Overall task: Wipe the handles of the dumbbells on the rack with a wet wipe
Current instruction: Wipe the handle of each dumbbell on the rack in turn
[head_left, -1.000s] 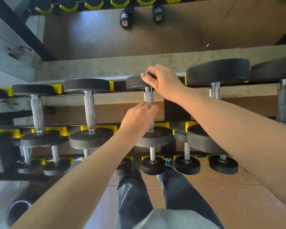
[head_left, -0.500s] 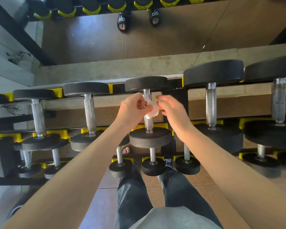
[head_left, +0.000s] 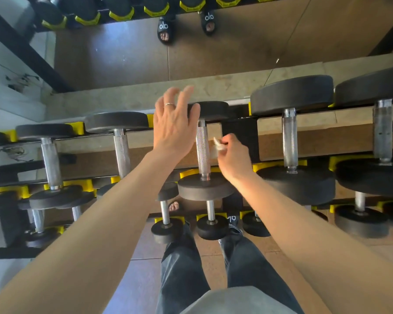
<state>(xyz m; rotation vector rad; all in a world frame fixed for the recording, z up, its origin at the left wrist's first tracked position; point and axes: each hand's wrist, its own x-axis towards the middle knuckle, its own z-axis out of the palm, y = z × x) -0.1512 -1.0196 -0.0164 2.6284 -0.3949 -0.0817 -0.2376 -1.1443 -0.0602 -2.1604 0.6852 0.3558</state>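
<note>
Left hand (head_left: 173, 128) mid-frame, fingers spread and blurred, holding nothing, over far black end of centre dumbbell (head_left: 203, 150). Just right of its knurled handle (head_left: 202, 148), right hand (head_left: 233, 155) pinching crumpled wet wipe (head_left: 217, 143).

Bright daylight — motion-blurred fingers, fisheye edges

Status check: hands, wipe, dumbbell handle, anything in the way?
Left hand open, raised beside the handle. Right hand pinching the wet wipe, just right of the knurled handle. Nothing blocking the handle.
</note>
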